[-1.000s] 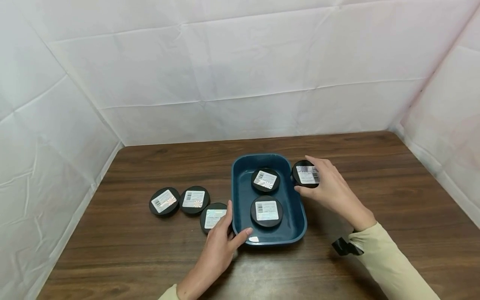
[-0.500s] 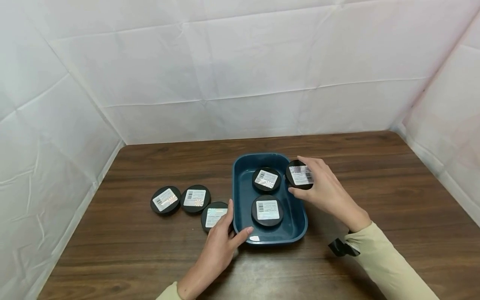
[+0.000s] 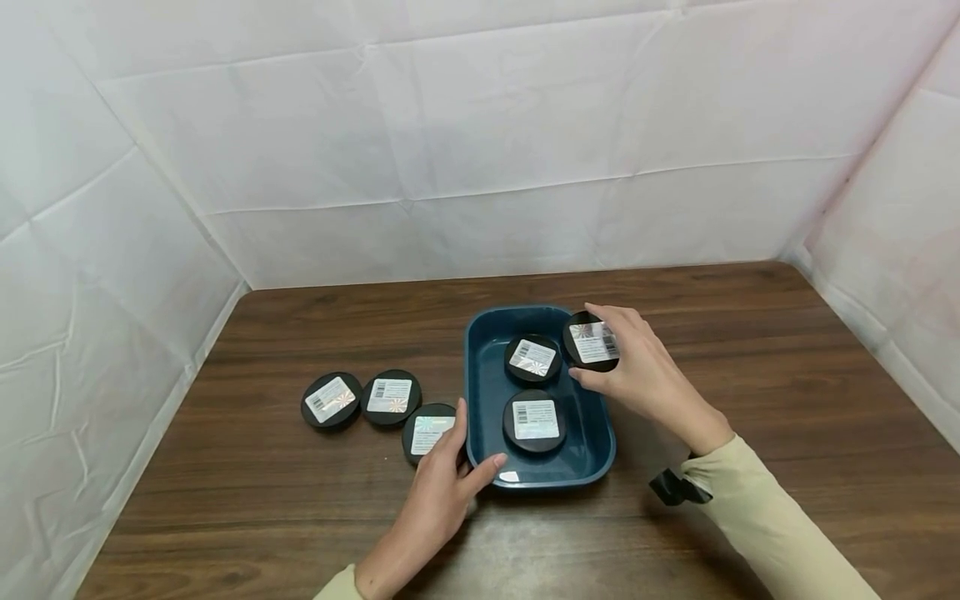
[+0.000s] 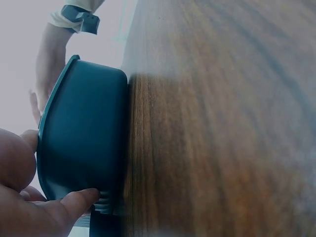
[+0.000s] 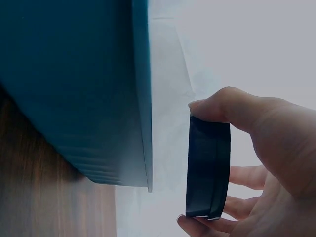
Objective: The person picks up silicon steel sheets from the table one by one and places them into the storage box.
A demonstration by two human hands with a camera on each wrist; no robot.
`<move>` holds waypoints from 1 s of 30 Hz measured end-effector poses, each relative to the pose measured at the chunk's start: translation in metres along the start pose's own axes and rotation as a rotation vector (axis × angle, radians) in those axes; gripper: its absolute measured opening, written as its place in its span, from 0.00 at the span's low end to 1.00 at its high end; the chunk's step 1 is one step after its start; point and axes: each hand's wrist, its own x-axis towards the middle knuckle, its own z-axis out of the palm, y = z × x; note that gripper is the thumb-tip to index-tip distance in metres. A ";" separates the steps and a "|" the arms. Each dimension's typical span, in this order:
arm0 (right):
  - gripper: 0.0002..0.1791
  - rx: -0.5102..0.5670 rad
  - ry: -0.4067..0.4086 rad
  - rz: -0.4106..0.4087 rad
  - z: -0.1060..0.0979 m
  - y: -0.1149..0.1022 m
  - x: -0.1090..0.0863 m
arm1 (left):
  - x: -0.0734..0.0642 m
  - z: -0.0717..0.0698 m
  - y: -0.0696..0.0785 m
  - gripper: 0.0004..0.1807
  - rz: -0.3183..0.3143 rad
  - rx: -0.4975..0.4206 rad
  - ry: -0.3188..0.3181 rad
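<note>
My right hand (image 3: 641, 371) grips a flat round black container (image 5: 207, 168) by its edge, thumb on one side and fingers on the other. It is raised above the right rim of the blue tray (image 3: 551, 477), its labelled face up; the right wrist view has it apart from the rim. Inside the tray lie two similar labelled containers, one at the back (image 3: 532, 360) and one nearer the front (image 3: 534, 422). My left hand (image 3: 431, 504) holds the tray's near left corner, its thumb over the rim and other fingers against the outer wall (image 4: 89, 128).
Left of the tray, three more black containers lie on the wooden table: one at far left (image 3: 331, 402), a middle one (image 3: 391, 399), and one (image 3: 430, 435) partly behind my left hand. White sheeting (image 3: 480, 167) hangs behind and at both sides.
My right hand has carried its container leftward and slightly up, from beside the tray to above its right rim. The left hand and the tray stay in place.
</note>
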 end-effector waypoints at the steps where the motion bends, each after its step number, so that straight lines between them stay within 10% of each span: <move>1: 0.47 0.001 0.002 -0.003 0.001 0.000 0.001 | 0.000 0.000 0.000 0.50 0.001 0.001 0.000; 30: 0.47 0.004 -0.076 -0.105 0.020 -0.004 0.019 | 0.000 0.000 -0.002 0.49 0.034 -0.004 0.002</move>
